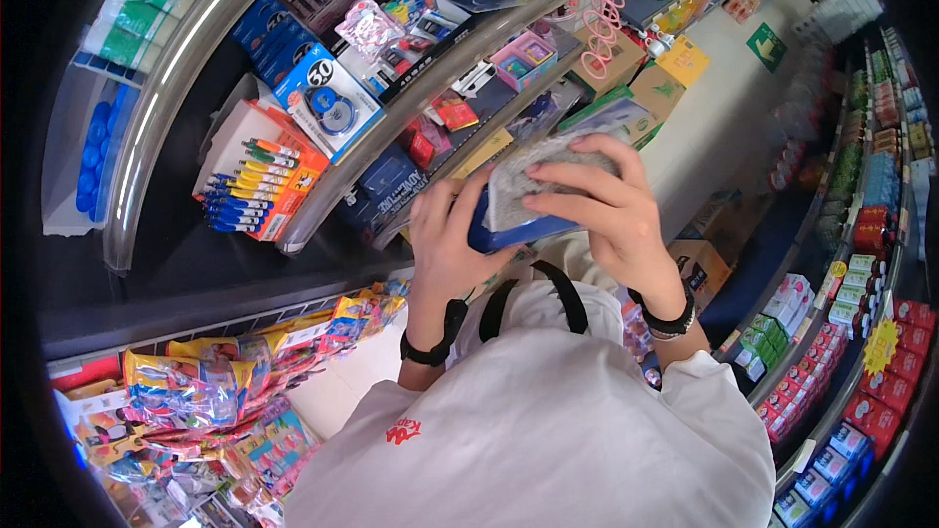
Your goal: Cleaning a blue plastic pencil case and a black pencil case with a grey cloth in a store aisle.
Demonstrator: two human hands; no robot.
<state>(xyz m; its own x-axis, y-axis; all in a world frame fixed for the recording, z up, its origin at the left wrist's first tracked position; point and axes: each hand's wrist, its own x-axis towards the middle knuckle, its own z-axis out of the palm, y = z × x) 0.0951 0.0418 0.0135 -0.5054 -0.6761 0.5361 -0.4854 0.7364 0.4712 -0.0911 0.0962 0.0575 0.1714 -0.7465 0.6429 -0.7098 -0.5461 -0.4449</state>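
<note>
Both of my hands are raised in front of my chest, beside the shelf of stationery. A blue item with a clear cover [522, 233], perhaps a packaged notebook or case, rests between them. My left hand [458, 227] grips its left side, thumb along the lower edge. In my right hand [616, 213] is a grey cloth [513, 187], pressed against the upper face of the blue item with spread fingers. The item's far side is hidden by the cloth and my fingers.
At the left, a shelf with a clear rounded edge strip [330, 191] holds an orange box of pens [257, 176] and blue-white tape boxes [326, 99]. Cardboard boxes [664, 92] stand on the aisle floor ahead. Bagged goods [191, 389] hang at lower left. Stocked shelves [814, 308] line the right.
</note>
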